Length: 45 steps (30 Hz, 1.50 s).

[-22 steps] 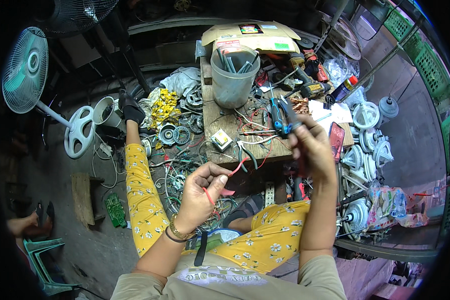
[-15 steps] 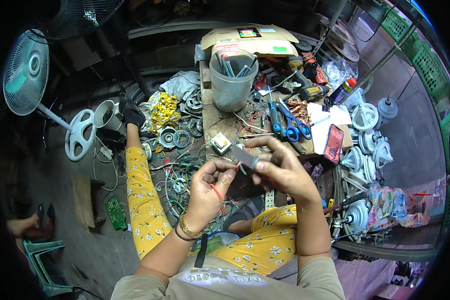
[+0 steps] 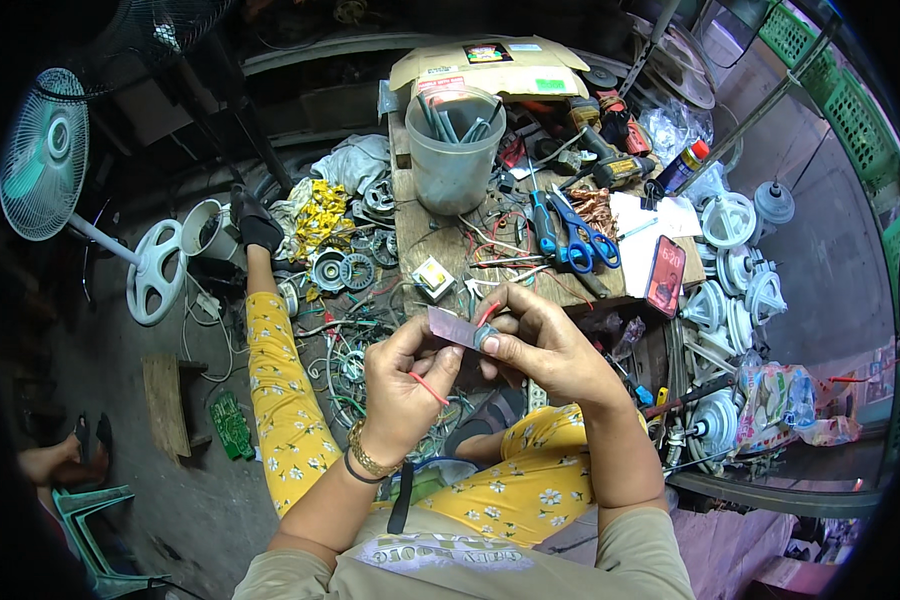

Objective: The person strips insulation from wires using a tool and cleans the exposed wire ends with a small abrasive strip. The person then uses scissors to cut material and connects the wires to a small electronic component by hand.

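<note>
My left hand [image 3: 402, 375] is closed in a pinch on a thin red wire [image 3: 430, 389], whose tail sticks out below the thumb. My right hand [image 3: 545, 345] grips a flat grey knife blade [image 3: 453, 328] by its wrapped grey-blue end. The blade lies across the space between the two hands, its far end over my left fingertips. Another bit of red shows by my right index finger; whether it is the same wire is hidden. Just beyond the hands, a small transformer with a yellow-and-white top [image 3: 433, 278] sits on the wooden table [image 3: 440, 250].
A translucent bucket [image 3: 454, 160] holding dark strips stands on the table, with blue scissors [image 3: 583, 245], a phone [image 3: 665, 277] and a power drill [image 3: 620, 170] to its right. Tangled wires [image 3: 345, 365] cover the floor at left. White fan motors [image 3: 735, 280] are piled at right.
The blade has swung from pointing up and left to lying nearly level across my left fingertips. My right fingers have curled in closer, and a red wire piece now shows beside them.
</note>
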Each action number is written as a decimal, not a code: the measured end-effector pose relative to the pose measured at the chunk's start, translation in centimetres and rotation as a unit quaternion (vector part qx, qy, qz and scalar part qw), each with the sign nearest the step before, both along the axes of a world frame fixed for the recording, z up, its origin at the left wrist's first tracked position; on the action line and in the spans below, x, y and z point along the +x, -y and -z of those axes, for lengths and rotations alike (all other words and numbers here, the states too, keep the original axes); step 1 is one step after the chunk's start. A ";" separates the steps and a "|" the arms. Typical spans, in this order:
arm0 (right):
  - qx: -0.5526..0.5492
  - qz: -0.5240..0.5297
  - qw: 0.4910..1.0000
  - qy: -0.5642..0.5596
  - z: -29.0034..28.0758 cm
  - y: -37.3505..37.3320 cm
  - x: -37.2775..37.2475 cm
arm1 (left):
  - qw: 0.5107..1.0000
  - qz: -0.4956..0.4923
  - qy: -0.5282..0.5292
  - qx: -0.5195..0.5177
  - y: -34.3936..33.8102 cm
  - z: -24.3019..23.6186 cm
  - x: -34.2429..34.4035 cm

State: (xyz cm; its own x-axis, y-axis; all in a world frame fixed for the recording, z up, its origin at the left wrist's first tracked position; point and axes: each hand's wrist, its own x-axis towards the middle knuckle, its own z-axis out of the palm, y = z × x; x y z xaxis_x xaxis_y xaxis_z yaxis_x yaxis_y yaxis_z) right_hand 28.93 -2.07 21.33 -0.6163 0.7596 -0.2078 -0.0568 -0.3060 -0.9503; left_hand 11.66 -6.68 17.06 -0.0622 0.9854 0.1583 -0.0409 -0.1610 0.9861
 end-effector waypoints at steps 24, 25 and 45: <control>0.015 0.049 0.999 0.009 -0.4 0.0 -0.1 | 0.999 0.000 0.036 -0.012 1.1 -0.6 0.3; 0.019 0.050 0.998 0.012 -0.5 0.0 -0.1 | 0.999 0.003 0.032 -0.018 1.2 -0.6 0.3; 0.193 0.137 0.962 0.138 0.1 -1.4 2.2 | 0.978 0.067 -0.192 0.040 0.0 -0.9 -1.1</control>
State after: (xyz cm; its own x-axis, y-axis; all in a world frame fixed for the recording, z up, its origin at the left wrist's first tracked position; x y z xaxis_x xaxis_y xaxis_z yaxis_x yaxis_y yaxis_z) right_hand 31.09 -0.62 21.27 -0.3437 0.9391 -0.0046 0.1864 0.0635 -0.9804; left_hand 10.59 -6.71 18.01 0.1456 0.9642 0.2217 0.3038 -0.2568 0.9175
